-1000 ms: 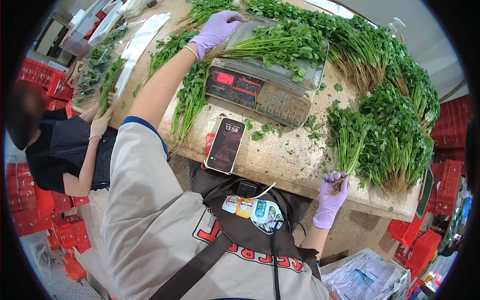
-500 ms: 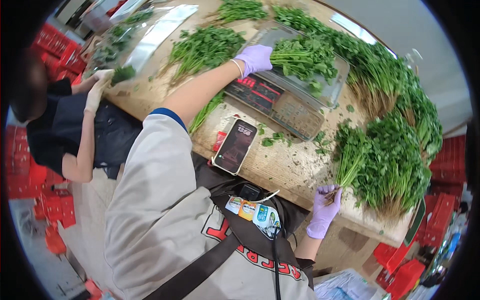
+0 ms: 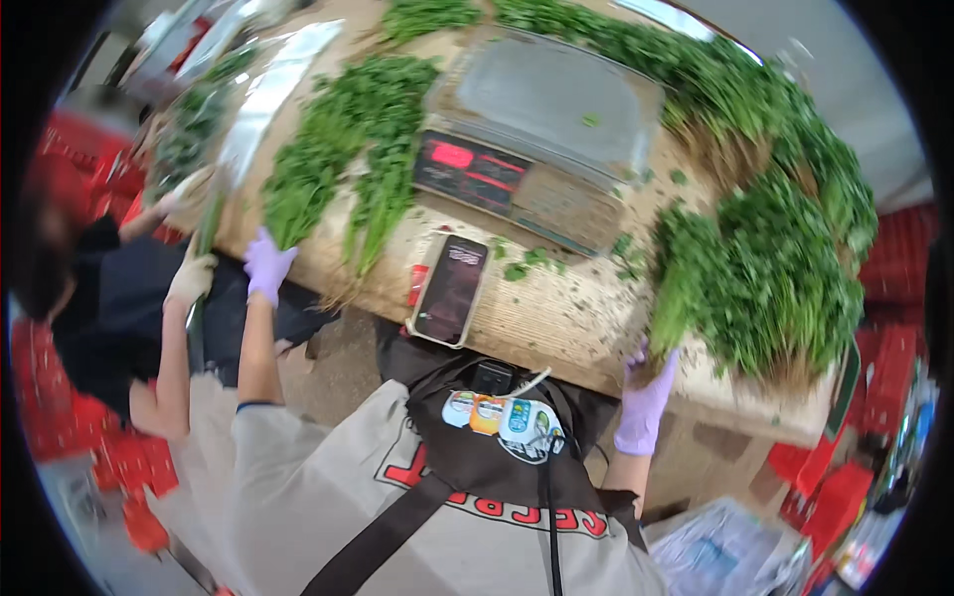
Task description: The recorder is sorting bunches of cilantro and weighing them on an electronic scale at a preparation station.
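My left hand (image 3: 267, 264), in a purple glove, is at the stem ends of a bunch of leafy green herbs (image 3: 308, 184) on the left of the table. Its fingers close around those ends, slightly blurred. A second bunch with roots (image 3: 376, 204) lies close beside it. At the front right edge, my right hand (image 3: 646, 399), gloved too, grips the root end of another herb bunch (image 3: 678, 273), whose leaves rest against a larger heap (image 3: 775, 278). Between the hands stands a digital scale (image 3: 547, 94), its grey tray bare but for a leaf scrap.
A phone (image 3: 452, 290) lies below the scale by the table edge (image 3: 556, 363). More herbs (image 3: 616, 50) line the far side. At left, a person's gloved hands (image 3: 189, 278) hold something long and green beside a clear plastic sheet (image 3: 273, 99). Red crates (image 3: 879, 358) stand around.
My left hand has carried the herb bunch off the scale tray to the table's left side. The right hand stays on its bunch. My view has shifted slightly.
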Demonstrator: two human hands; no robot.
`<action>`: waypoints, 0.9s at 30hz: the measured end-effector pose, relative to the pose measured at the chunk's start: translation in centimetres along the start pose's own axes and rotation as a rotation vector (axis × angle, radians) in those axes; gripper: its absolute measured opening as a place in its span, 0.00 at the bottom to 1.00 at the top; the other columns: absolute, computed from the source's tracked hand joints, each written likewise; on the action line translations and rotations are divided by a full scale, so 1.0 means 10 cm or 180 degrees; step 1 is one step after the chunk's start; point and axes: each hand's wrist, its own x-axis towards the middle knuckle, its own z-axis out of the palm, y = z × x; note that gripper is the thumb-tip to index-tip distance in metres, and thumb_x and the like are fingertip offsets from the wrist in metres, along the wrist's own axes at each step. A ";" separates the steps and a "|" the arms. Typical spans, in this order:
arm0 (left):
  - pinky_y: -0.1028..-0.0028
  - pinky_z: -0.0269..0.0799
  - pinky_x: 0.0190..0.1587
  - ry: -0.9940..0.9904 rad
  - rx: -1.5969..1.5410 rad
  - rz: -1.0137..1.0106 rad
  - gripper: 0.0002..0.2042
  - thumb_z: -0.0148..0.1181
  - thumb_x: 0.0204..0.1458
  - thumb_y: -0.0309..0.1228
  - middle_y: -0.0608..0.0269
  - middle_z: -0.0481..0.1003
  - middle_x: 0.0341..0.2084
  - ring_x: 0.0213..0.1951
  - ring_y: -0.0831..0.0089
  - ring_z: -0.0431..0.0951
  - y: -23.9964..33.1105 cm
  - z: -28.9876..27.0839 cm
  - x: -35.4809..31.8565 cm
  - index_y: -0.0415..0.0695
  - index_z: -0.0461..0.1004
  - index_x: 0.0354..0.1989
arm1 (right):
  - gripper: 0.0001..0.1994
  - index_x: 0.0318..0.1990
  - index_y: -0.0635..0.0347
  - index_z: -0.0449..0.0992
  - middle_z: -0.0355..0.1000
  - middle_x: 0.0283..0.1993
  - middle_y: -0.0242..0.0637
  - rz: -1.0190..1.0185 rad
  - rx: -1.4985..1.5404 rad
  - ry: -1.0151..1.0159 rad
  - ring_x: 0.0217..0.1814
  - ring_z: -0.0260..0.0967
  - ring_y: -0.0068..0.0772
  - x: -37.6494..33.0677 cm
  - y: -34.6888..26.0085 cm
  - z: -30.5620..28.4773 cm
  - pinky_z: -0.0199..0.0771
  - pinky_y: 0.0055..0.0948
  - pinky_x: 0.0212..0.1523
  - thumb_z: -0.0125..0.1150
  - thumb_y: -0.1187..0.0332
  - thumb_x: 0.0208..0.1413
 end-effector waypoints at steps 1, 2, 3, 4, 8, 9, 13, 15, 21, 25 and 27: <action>0.57 0.60 0.54 0.1122 0.0442 0.0058 0.38 0.63 0.43 0.41 0.47 0.65 0.50 0.50 0.53 0.67 0.23 -0.07 -0.11 0.42 0.54 0.62 | 0.17 0.50 0.53 0.67 0.69 0.32 0.30 -0.0151 0.0041 -0.0094 0.29 0.62 0.22 0.00 0.00 0.02 0.63 0.21 0.29 0.51 0.55 0.59; 0.51 0.54 0.56 0.1803 0.0038 0.0691 0.42 0.65 0.42 0.40 0.48 0.57 0.55 0.54 0.50 0.60 0.38 -0.14 -0.21 0.41 0.48 0.64 | 0.16 0.48 0.53 0.67 0.68 0.30 0.29 -0.0017 0.0043 -0.0181 0.27 0.60 0.21 0.04 0.00 -0.01 0.61 0.21 0.27 0.51 0.54 0.59; 0.57 0.58 0.55 0.2254 -0.0377 0.1258 0.36 0.64 0.44 0.36 0.50 0.61 0.53 0.53 0.54 0.63 0.73 -0.27 -0.40 0.40 0.55 0.61 | 0.15 0.46 0.53 0.68 0.66 0.28 0.29 0.0097 0.0031 -0.0262 0.25 0.58 0.20 0.05 0.00 -0.05 0.59 0.21 0.26 0.50 0.54 0.59; 0.61 0.59 0.55 0.1869 -0.1474 0.1922 0.30 0.61 0.46 0.32 0.52 0.64 0.51 0.52 0.59 0.65 1.13 -0.49 -0.70 0.40 0.58 0.58 | 0.14 0.45 0.54 0.68 0.66 0.28 0.29 0.0096 -0.0077 -0.0155 0.23 0.56 0.19 0.03 0.00 -0.01 0.57 0.21 0.24 0.50 0.55 0.59; 0.73 0.64 0.52 -0.2367 -0.4440 0.2964 0.19 0.55 0.49 0.25 0.61 0.70 0.46 0.48 0.71 0.70 2.53 -0.18 -1.78 0.41 0.66 0.52 | 0.11 0.37 0.57 0.65 0.66 0.28 0.31 -0.0076 -0.0236 -0.0167 0.20 0.55 0.20 -0.21 0.01 0.30 0.58 0.22 0.24 0.50 0.59 0.60; 0.73 0.65 0.52 -0.3432 -0.4273 0.2839 0.18 0.53 0.51 0.27 0.60 0.71 0.44 0.48 0.71 0.70 2.80 -0.31 -2.19 0.41 0.65 0.52 | 0.11 0.42 0.58 0.66 0.66 0.27 0.31 -0.0181 -0.0245 -0.0016 0.19 0.55 0.19 -0.34 0.03 0.40 0.56 0.19 0.19 0.50 0.61 0.60; 0.66 0.71 0.45 -0.7531 -0.4354 0.1228 0.20 0.52 0.55 0.34 0.57 0.74 0.39 0.41 0.66 0.75 3.60 0.05 -2.76 0.40 0.62 0.55 | 0.11 0.47 0.60 0.64 0.66 0.30 0.31 -0.0181 -0.0692 -0.0201 0.25 0.62 0.19 -0.72 0.20 0.49 0.58 0.16 0.20 0.49 0.65 0.61; 0.66 0.74 0.37 -0.7268 -0.4352 0.0524 0.18 0.53 0.55 0.37 0.57 0.75 0.36 0.34 0.66 0.76 3.82 -0.01 -2.87 0.39 0.66 0.51 | 0.12 0.49 0.60 0.62 0.67 0.34 0.32 -0.0019 -0.0437 -0.0127 0.28 0.64 0.20 -0.90 0.31 0.54 0.61 0.17 0.21 0.50 0.67 0.60; 0.73 0.73 0.37 -0.4115 -0.3896 0.3224 0.18 0.61 0.49 0.32 0.55 0.76 0.32 0.31 0.73 0.76 3.79 -1.03 -2.59 0.34 0.69 0.46 | 0.19 0.57 0.64 0.55 0.68 0.41 0.39 -0.0806 -0.1107 -0.0605 0.33 0.68 0.24 -0.67 0.26 0.25 0.68 0.20 0.33 0.44 0.65 0.62; 0.73 0.71 0.39 -0.1632 -0.3290 0.3456 0.27 0.63 0.46 0.36 0.57 0.76 0.32 0.34 0.69 0.75 3.86 -1.62 -1.70 0.35 0.64 0.52 | 0.22 0.57 0.65 0.58 0.66 0.44 0.37 -0.1426 -0.2076 -0.0096 0.42 0.64 0.24 -0.40 -0.23 0.28 0.64 0.22 0.45 0.51 0.65 0.58; 0.69 0.70 0.43 -0.0510 -0.2455 0.4136 0.33 0.64 0.44 0.42 0.51 0.75 0.38 0.41 0.62 0.75 3.88 -1.69 -0.98 0.38 0.60 0.56 | 0.23 0.56 0.66 0.60 0.65 0.49 0.40 -0.2000 -0.2814 0.0004 0.49 0.62 0.30 -0.07 -0.54 0.07 0.61 0.28 0.51 0.55 0.63 0.56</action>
